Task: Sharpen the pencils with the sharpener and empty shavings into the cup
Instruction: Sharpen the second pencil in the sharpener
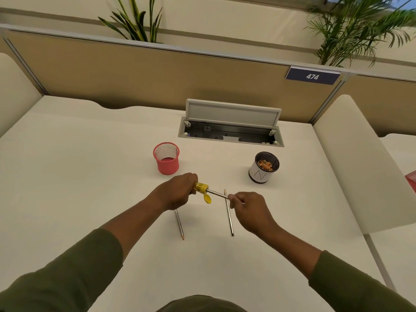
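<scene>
My left hand (pixel 177 191) grips a yellow sharpener (pixel 201 187) whose small cap (pixel 207 199) hangs open below it. A pencil (pixel 217 193) is pushed into the sharpener, and my right hand (pixel 248 207) pinches its other end. Both hands hover just above the white desk (pixel 90 176). A second pencil (pixel 229 216) lies on the desk under the held one. A third pencil (pixel 179 226) lies partly under my left wrist, tip toward me. A white and black cup (pixel 262 173) holding shavings stands to the right.
An empty pink mesh cup (pixel 167 164) stands just beyond my left hand. An open cable hatch (pixel 231 131) with a raised lid sits at the back of the desk. Partition walls border the desk on three sides.
</scene>
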Demonstrator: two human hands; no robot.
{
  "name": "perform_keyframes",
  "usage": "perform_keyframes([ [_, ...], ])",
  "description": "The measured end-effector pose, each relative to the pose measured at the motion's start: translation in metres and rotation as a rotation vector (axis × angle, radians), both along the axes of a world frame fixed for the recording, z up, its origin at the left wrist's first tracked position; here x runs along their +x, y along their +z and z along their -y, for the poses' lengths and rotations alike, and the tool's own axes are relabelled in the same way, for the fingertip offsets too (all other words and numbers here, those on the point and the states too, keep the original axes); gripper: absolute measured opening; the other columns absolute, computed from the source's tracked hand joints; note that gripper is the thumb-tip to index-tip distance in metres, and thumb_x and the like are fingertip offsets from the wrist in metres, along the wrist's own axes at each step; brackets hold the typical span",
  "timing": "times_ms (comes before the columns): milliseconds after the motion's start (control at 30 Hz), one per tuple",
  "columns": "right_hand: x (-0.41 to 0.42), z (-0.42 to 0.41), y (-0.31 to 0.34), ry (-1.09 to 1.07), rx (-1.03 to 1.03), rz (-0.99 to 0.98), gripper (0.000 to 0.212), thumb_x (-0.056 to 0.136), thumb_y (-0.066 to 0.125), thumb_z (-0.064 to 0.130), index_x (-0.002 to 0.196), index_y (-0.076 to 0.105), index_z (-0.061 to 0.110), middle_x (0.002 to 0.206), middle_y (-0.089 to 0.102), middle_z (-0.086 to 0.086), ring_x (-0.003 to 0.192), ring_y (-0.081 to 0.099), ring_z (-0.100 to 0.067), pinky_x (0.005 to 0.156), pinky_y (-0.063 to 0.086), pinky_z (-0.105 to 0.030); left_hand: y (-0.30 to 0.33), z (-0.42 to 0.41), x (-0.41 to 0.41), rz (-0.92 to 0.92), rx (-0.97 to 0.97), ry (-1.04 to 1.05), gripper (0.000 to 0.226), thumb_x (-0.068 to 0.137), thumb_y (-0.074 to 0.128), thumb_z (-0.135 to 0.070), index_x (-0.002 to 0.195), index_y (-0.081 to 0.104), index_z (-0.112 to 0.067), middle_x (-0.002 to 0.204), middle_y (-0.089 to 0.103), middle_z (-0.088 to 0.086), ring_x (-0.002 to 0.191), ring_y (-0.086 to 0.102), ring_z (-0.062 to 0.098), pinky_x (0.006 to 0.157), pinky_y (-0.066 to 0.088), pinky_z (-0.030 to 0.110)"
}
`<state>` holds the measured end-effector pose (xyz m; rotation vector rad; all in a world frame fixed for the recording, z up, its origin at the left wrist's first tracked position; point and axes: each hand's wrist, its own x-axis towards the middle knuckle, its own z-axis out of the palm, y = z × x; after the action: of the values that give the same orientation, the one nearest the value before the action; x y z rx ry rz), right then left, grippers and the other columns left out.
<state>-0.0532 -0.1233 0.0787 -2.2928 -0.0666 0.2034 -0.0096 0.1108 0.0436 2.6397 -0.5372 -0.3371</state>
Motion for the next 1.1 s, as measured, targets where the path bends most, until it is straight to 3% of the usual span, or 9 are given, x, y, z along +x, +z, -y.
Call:
perform_keyframes([
  [100,0.002,-0.004,0.015,-0.354,0.539,-0.696,0.029,0.098,0.052,0.021,0.075,0.056,0.004,0.046,0.027,0.004,0.037,0.020,-0.011,0.037,0.023,-0.021,-0.002,0.003,-0.003,0.006,0.007,-0.009,0.010,0.093,0.046,-0.007,0.090,0.042,-0.016,0.087,0.051,0.001,0.076,0.052,0.021,0.067,0.046,0.038],
  [200,0.001,-0.005,0.018,-0.321,0.566,-0.753,0.031,0.100,0.048,0.025,0.080,0.057,0.003,0.051,0.023,0.003,0.039,0.018,-0.010,0.037,0.022,-0.020,-0.005,0.000,-0.004,-0.006,-0.010,-0.001,0.007,0.094,0.047,-0.010,0.090,0.043,-0.015,0.090,0.055,0.005,0.077,0.055,0.023,0.069,0.048,0.041],
  [400,-0.006,0.005,0.010,0.283,-0.239,0.120,0.017,0.096,0.048,0.030,0.094,0.058,0.017,0.076,0.058,0.003,0.069,0.054,-0.015,0.060,0.041,-0.029,0.001,-0.008,0.001,-0.048,0.017,-0.003,0.014,0.094,0.049,-0.011,0.087,0.042,-0.021,0.088,0.055,0.002,0.078,0.053,0.022,0.070,0.046,0.039],
  [533,0.005,0.023,0.003,0.601,-0.632,0.669,0.012,0.096,0.052,0.019,0.093,0.058,0.009,0.068,0.047,-0.003,0.056,0.041,-0.023,0.053,0.030,-0.033,0.005,-0.009,0.003,-0.083,0.020,-0.040,0.013,0.093,0.051,-0.010,0.085,0.043,-0.018,0.083,0.053,0.000,0.076,0.051,0.022,0.067,0.042,0.039],
  [667,0.010,0.028,-0.002,0.623,-0.683,0.878,0.019,0.098,0.050,0.021,0.093,0.059,0.005,0.060,0.043,-0.004,0.047,0.035,-0.023,0.048,0.023,-0.031,0.008,-0.008,0.004,-0.089,0.017,-0.063,0.013,0.091,0.049,-0.007,0.085,0.044,-0.018,0.083,0.055,0.001,0.078,0.053,0.023,0.070,0.047,0.044],
  [767,0.004,0.023,-0.009,0.511,-0.510,0.698,0.027,0.096,0.047,0.027,0.082,0.062,0.009,0.055,0.046,-0.001,0.041,0.037,-0.023,0.041,0.024,-0.027,0.009,-0.003,0.004,-0.065,0.028,-0.029,0.010,0.092,0.049,-0.007,0.088,0.046,-0.016,0.087,0.056,0.002,0.079,0.053,0.022,0.072,0.047,0.043],
  [833,-0.002,0.009,-0.006,0.275,-0.249,0.400,0.033,0.097,0.048,0.029,0.071,0.059,0.011,0.049,0.041,0.006,0.041,0.035,-0.014,0.045,0.026,-0.024,0.008,-0.002,0.003,-0.042,0.033,-0.004,0.006,0.093,0.049,-0.009,0.091,0.047,-0.015,0.090,0.057,0.004,0.079,0.054,0.022,0.071,0.048,0.041],
  [967,-0.003,-0.005,0.010,-0.374,0.636,-0.659,0.029,0.098,0.053,0.024,0.077,0.057,0.005,0.049,0.021,0.005,0.039,0.016,-0.010,0.039,0.019,-0.020,0.009,0.000,0.004,-0.013,0.050,-0.014,0.010,0.094,0.048,-0.010,0.091,0.043,-0.018,0.085,0.049,-0.002,0.071,0.048,0.015,0.060,0.040,0.031],
  [1100,-0.002,-0.003,0.016,-0.278,0.565,-0.666,0.032,0.100,0.049,0.027,0.082,0.062,0.004,0.050,0.025,0.004,0.042,0.020,-0.011,0.041,0.023,-0.023,0.008,0.002,0.004,-0.027,0.052,-0.018,0.005,0.095,0.049,-0.013,0.093,0.046,-0.017,0.089,0.054,0.002,0.075,0.053,0.019,0.065,0.045,0.035],
])
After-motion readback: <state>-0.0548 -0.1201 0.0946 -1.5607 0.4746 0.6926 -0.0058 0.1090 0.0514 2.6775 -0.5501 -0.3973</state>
